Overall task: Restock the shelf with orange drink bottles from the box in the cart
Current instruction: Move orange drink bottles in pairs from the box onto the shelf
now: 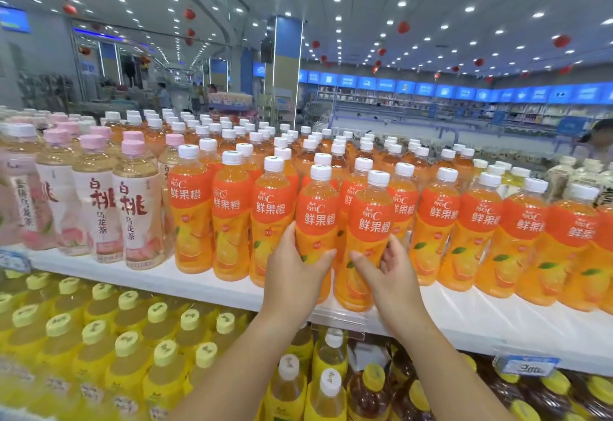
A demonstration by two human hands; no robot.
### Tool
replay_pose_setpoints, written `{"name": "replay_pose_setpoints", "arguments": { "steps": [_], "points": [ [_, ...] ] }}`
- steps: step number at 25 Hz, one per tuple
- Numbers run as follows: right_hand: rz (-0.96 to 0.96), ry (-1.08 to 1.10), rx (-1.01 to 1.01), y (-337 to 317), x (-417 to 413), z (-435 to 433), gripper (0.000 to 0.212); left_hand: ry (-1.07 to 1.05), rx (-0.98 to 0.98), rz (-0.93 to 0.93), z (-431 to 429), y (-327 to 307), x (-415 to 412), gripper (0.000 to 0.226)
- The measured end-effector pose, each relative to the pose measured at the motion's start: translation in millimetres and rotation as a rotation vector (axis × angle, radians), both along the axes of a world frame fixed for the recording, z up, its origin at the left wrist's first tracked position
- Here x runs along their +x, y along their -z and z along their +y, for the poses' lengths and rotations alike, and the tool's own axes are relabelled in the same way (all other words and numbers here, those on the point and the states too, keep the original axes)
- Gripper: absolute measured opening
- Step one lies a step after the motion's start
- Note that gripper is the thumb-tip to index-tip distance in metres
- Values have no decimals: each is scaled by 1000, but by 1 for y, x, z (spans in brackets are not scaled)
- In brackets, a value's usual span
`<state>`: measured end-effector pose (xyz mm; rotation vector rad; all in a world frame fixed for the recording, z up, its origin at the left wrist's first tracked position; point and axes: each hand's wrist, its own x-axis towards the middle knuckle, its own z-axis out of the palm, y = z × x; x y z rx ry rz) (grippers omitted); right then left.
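The person is standing right at the white shelf board [212,283], both bare arms reaching forward. The left hand [296,266] is wrapping around the lower part of one clear plastic orange drink bottle with a white cap and orange label [315,211], thumb across the front, fingers round the far side. The right hand [388,269] is closing on the neighbouring orange bottle of the same kind [368,221], thumb pressing the label front and fingers curling at its right side. Both bottles are standing upright at the very front edge of the shelf, touching each other, slotted into the front row of orange drinks [471,221] (rows of white caps are running well back behind them). To the left, pale peach tea bottles with pink caps [134,208] are lining up beside the orange block. Below, yellow-capped bottles of yellow drink [99,347] are filling the lower tier.
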<state>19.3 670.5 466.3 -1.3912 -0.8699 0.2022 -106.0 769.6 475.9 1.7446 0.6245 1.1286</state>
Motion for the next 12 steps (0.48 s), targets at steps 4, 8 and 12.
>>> {"name": "replay_pose_setpoints", "arguments": {
  "steps": [4,8,12],
  "points": [
    [-109,93,-95,20,-3,-8,33,-84,134,146,-2,22,-6,23],
    [-91,160,-125,33,-7,-8,47,-180,212,270,-5,33,-7,43],
    [-97,181,-128,30,-7,-3,59,-189,201,239,-6,29,-3,49]
  ]
}}
